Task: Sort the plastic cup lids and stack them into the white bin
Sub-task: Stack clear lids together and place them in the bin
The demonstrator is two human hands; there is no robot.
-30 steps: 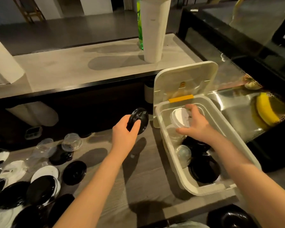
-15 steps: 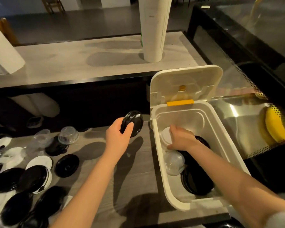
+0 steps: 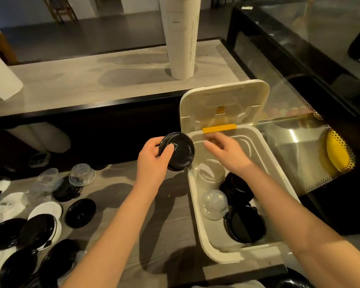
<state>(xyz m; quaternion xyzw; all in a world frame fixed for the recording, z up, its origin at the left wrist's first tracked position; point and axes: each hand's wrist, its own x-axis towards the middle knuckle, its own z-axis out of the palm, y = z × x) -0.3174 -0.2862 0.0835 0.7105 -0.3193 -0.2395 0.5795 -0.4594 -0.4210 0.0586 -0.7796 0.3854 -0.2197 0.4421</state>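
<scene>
You look to be partway through, with more left than done. The white bin (image 3: 197, 225) sits on the counter (image 3: 158, 225) at your right with its hinged cover (image 3: 222, 100) propped upright. It already holds sorted groups: a pale stack (image 3: 211, 171) toward the far end, a clear dome lid (image 3: 214, 204) just nearer, a black stack (image 3: 237, 188) beside them, and a larger black stack (image 3: 245, 224) at the near end. Your left hand (image 3: 152, 161) grips a bundle of black lids (image 3: 179, 151) by the rim, thumb across the face, held in the air just beside the bin's far left corner. Your right hand (image 3: 227, 154) hovers over the bin's far end, fingers loose and partly spread, holding nothing as far as the blur allows. At your left, loose lids (image 3: 80, 213) in black, white and clear lie scattered on the counter, unsorted. By my judgement the bundle belongs on one of the black stacks.
</scene>
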